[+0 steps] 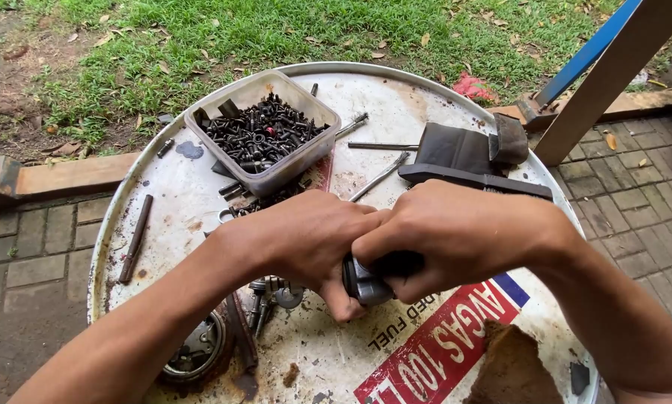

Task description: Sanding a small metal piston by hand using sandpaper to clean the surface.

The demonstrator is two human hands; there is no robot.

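Both of my hands are clasped together over a small grey and black metal part above the middle of a white drum lid. My left hand wraps the part from the left, thumb below it. My right hand grips it from the right with fingers curled around a dark section. Most of the part is hidden by my fingers.
A clear plastic tub full of black bolts sits at the back left. Long thin rods and a black folded pouch lie behind my hands. Loose sockets, a round bearing part and a brown chunk lie nearer. Grass and paving surround the drum.
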